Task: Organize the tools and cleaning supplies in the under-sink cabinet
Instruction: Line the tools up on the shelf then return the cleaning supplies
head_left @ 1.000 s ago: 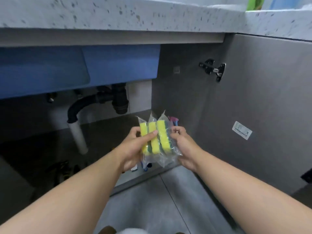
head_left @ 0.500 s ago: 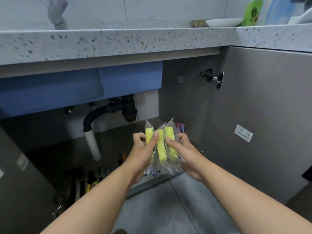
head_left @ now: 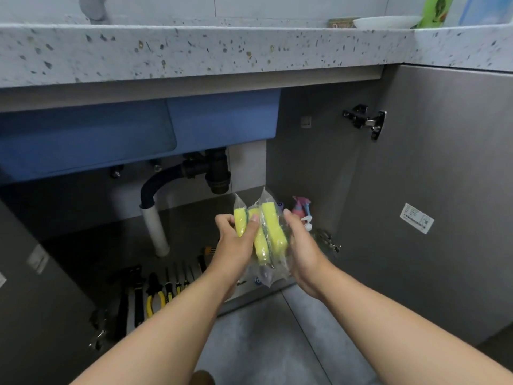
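Observation:
Three yellow sponges in clear plastic wrappers stand upright side by side between my hands, in front of the open under-sink cabinet. My left hand grips them from the left with its thumb across the front. From the right, my right hand presses against the wrappers with the fingers around the back. On the cabinet floor at the left lies a row of hand tools, among them yellow-handled pliers and several screwdrivers. A pink and blue spray bottle and a white pump top stand at the cabinet's right back.
A blue sink basin hangs above, with a black drain trap and a white pipe running down to the floor. The grey cabinet door stands open at the right. The speckled countertop overhangs everything.
The view has tilted up and pulled back, so the countertop and the tools on the cabinet floor now show. My hands still hold the sponges and sit a little higher in the cabinet opening.

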Available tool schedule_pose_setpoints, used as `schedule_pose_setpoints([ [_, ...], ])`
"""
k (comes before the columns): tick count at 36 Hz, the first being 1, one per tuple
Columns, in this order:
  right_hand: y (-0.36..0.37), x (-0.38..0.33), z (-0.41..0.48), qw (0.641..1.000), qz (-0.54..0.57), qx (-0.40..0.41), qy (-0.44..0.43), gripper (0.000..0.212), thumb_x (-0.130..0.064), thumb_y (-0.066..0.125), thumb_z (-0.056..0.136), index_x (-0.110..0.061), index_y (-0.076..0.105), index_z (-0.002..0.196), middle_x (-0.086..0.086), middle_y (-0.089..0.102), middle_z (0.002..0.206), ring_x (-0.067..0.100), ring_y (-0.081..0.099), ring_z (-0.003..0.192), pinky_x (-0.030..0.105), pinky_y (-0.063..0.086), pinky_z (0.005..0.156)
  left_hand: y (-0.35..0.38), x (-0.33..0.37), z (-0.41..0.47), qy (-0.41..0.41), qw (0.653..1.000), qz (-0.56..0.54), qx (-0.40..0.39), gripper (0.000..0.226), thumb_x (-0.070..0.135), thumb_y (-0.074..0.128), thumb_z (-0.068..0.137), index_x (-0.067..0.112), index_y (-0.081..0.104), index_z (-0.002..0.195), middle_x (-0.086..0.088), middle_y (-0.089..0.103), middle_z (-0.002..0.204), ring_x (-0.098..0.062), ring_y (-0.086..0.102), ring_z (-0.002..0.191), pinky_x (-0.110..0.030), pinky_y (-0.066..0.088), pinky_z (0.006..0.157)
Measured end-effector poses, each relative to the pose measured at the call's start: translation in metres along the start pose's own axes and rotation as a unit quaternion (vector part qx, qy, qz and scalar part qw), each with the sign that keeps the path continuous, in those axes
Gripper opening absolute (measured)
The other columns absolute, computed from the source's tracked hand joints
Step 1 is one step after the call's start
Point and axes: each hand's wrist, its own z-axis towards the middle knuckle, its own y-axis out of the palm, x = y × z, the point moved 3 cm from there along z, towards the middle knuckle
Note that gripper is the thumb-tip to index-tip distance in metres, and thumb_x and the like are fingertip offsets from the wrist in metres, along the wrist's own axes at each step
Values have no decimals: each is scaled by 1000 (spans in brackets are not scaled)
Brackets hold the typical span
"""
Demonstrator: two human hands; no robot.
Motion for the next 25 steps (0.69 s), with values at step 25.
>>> schedule_pose_setpoints([
  [25, -71, 59, 49, 972, 4, -152, 178, 61, -40, 78, 86, -26, 53, 139, 9, 67, 131, 31, 65, 119, 53, 52, 100, 42, -71, 51, -221, 941, -172, -190, 45, 35, 72, 92, 13, 65, 131, -18, 72, 122, -36, 69, 113, -56, 52, 102],
])
